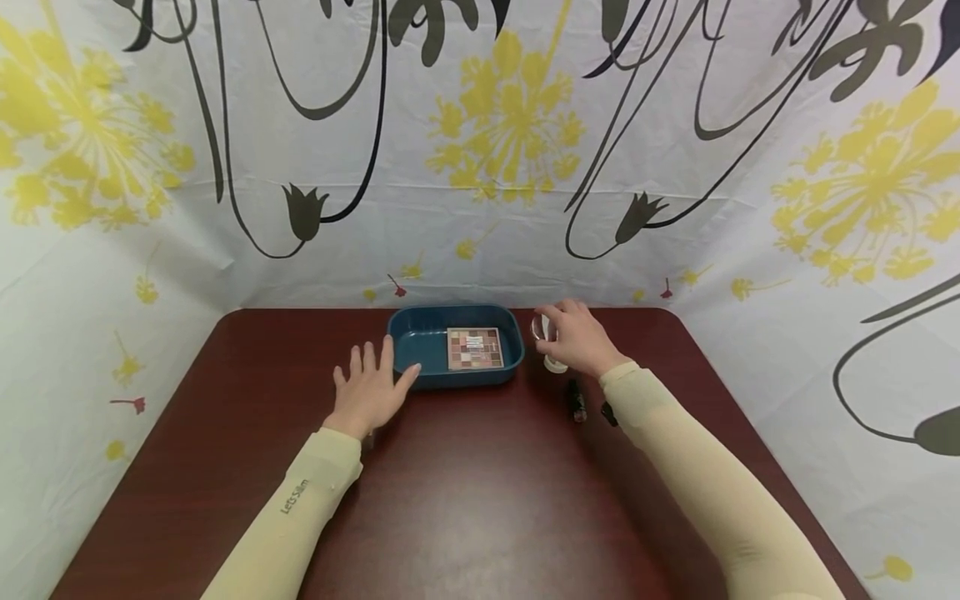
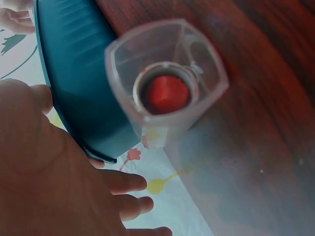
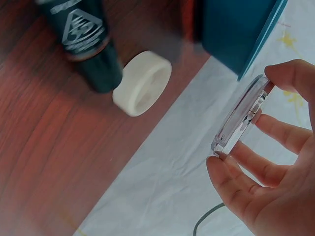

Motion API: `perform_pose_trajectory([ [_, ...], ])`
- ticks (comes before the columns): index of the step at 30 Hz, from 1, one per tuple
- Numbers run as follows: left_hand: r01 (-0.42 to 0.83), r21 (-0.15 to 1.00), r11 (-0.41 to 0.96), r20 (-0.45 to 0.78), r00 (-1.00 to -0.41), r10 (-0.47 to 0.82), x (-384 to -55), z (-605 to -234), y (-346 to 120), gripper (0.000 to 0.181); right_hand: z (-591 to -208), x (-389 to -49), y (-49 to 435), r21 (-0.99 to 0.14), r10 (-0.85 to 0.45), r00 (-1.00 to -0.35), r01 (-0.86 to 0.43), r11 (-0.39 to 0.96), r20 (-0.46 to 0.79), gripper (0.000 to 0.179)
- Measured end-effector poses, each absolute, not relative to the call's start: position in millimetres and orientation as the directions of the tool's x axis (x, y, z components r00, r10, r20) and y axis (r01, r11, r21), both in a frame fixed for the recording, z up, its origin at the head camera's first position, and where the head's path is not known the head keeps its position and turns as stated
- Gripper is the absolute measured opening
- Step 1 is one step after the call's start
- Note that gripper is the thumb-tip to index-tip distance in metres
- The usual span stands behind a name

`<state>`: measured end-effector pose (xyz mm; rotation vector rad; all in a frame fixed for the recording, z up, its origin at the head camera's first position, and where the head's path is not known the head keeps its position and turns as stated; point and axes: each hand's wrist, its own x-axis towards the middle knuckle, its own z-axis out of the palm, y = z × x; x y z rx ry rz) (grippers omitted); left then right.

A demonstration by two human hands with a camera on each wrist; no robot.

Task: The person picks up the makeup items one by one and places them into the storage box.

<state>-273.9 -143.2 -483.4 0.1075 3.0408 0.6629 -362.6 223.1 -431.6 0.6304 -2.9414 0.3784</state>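
Note:
My right hand (image 1: pixel 581 339) pinches a round clear plastic compact (image 3: pixel 241 115) by its edges, thumb on one side and fingers on the other. It is raised beside the right end of a blue tray (image 1: pixel 457 382). Spread wide, my left hand (image 1: pixel 369 390) is at the tray's left end, its thumb overlapping the rim. An eyeshadow palette (image 1: pixel 475 348) lies inside the tray, toward the right. Below the right hand stands a thick white ring-shaped piece (image 3: pixel 142 83). Near my left wrist is a clear square tube with a red lipstick (image 2: pixel 167 96) inside.
A dark tube (image 1: pixel 576 400) with pale print lies right of the tray, and another small dark item (image 1: pixel 609 414) is partly hidden by the right sleeve. The brown table (image 1: pixel 465 500) meets a patterned cloth (image 1: pixel 480 250) at its back and sides.

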Motion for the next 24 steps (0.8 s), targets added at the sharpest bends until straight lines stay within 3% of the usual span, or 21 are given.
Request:
perform_pose_trajectory([
  [24, 0.079, 0.405, 0.911, 0.023, -0.997, 0.076, -277.4, -485.8, -144.6, 0.09, -436.0, -365.0, 155.3, -0.158, -0.512, -0.847, -0.531, 0.833, 0.147, 0.055],
])
